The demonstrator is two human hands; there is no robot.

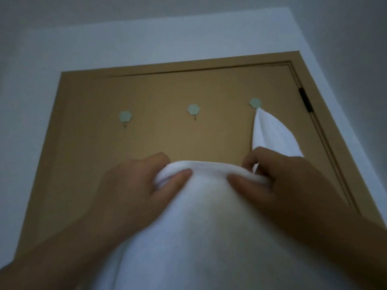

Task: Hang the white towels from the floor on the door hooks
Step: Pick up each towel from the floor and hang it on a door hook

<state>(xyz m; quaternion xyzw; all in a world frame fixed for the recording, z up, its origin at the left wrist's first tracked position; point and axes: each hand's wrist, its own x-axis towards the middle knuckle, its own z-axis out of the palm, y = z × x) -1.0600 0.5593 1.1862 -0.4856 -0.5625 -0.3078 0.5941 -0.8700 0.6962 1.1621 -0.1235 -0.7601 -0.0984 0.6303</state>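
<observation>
I hold a white towel (201,222) up in front of a brown door (167,139). My left hand (136,183) grips its top edge on the left, and my right hand (278,181) grips the same edge on the right. The cloth drapes down between my forearms. Three pale green hexagonal hooks sit in a row on the door: the left hook (125,117) and the middle hook (193,110) are bare. From the right hook (255,103) hangs a second white towel (270,135), its lower end behind my right hand. The held towel's top edge is below the middle hook.
The door frame (314,65) runs around the door, with a dark hinge (306,100) at the upper right. Pale walls (62,45) surround the door on the left, top and right. The light is dim.
</observation>
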